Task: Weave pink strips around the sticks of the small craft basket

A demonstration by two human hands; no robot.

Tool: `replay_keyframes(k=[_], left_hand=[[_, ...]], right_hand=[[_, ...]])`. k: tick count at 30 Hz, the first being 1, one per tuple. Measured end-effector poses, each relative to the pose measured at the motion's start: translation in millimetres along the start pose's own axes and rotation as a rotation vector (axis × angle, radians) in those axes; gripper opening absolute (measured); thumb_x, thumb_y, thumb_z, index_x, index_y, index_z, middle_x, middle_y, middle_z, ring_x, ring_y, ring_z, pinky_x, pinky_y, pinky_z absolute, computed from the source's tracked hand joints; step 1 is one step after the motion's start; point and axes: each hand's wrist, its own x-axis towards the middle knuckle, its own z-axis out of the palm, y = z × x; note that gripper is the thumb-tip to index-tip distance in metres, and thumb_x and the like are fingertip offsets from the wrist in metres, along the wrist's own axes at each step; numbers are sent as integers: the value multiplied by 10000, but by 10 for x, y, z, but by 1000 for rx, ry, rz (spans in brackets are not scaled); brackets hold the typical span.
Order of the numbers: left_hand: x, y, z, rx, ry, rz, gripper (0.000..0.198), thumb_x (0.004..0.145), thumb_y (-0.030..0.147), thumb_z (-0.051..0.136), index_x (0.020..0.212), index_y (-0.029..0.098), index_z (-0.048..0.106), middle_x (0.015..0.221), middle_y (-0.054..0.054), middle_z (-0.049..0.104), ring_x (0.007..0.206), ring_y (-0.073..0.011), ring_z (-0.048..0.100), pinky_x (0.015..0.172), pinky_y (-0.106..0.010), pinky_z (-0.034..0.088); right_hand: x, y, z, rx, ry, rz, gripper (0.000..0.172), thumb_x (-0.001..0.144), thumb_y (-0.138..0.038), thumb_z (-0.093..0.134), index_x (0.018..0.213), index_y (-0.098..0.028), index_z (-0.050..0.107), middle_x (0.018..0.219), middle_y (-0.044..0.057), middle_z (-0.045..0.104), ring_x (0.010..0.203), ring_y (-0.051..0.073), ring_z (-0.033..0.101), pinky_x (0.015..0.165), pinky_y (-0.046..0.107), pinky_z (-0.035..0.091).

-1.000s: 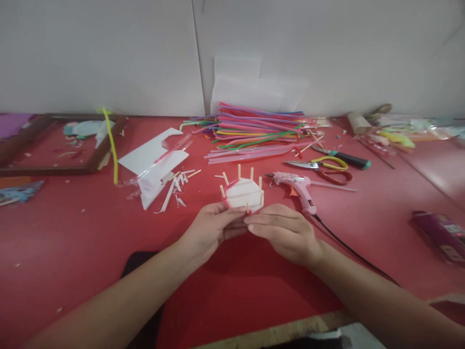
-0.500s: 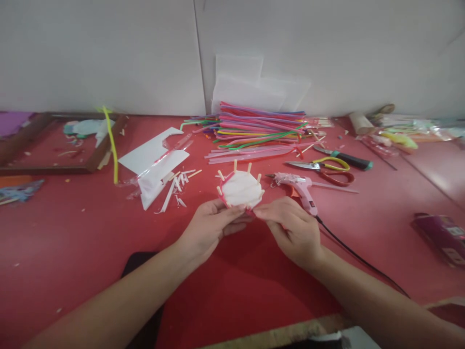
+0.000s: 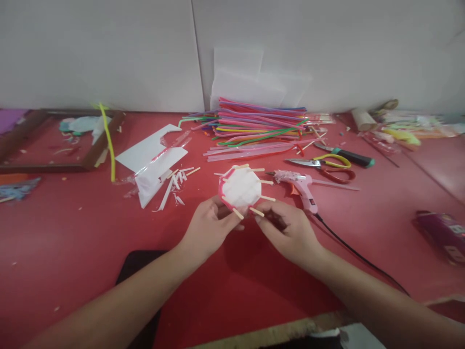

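Note:
A round white disc [image 3: 242, 187] with several short wooden sticks standing around its rim is held up over the table. A pink-red pipe cleaner [image 3: 221, 188] runs along the left part of that rim, by the stick bases. My left hand [image 3: 210, 223] grips the disc's lower left edge, its thumb near a stick and the other fingers partly hidden underneath. At the lower right edge, the fingers of my right hand [image 3: 286, 228] pinch at the rim; part of the pipe cleaner shows by their tips. How much of it lies in that pinch is hidden.
A pink glue gun [image 3: 300, 186] with a black cord lies to the right, below scissors [image 3: 321, 165] and green-black pliers [image 3: 348, 156]. Behind is a pile of coloured pipe cleaners [image 3: 259, 123]. White paper [image 3: 148, 150] and cut scraps [image 3: 174, 184] lie left, beyond them a brown frame [image 3: 87, 157].
The disc has tilted and turned, so its sticks now point to the right and toward me rather than upward. My right hand has shifted slightly down, still at the rim.

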Motion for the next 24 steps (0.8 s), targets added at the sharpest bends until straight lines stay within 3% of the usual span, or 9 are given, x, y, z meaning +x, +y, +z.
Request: replay_keyframes(k=[3, 8, 11, 17, 24], left_hand=[[-15, -4, -3, 39, 3, 4, 129, 794, 266, 718, 904, 200, 721, 858, -24, 777, 716, -175, 712, 638, -257, 588], [-51, 41, -2, 51, -45, 69, 144, 748, 221, 763, 890, 203, 746, 829, -21, 778, 704, -167, 699, 701, -251, 567], [-70, 90, -1, 50, -68, 75, 176, 720, 180, 783, 894, 197, 763, 838, -24, 786, 689, -166, 689, 698, -246, 555], [-74, 100, -13, 96, -106, 87, 117, 720, 188, 781, 837, 193, 779, 697, -10, 762, 663, -190, 692, 682, -265, 554], [-57, 38, 8, 3, -147, 115, 263, 711, 142, 781, 971, 174, 760, 988, -39, 794, 871, -216, 730, 804, -274, 561]], right_hand=[[43, -18, -9, 346, -91, 209, 90, 859, -233, 610, 836, -167, 667, 723, 13, 662, 606, 105, 584, 540, 214, 471], [81, 26, -13, 641, -92, 438, 282, 790, -395, 729, 687, -151, 633, 563, -56, 501, 443, 38, 344, 406, 190, 270], [70, 56, -14, 653, -87, 492, 332, 759, -433, 760, 661, -150, 617, 531, -69, 462, 440, 37, 315, 411, 199, 233], [64, 46, -48, 593, -116, 453, 365, 779, -435, 743, 613, -156, 575, 508, -77, 419, 461, 45, 309, 443, 216, 238], [81, 34, -75, 428, -64, 420, 323, 766, -387, 751, 604, -168, 578, 551, -51, 499, 509, 64, 386, 493, 224, 310]])
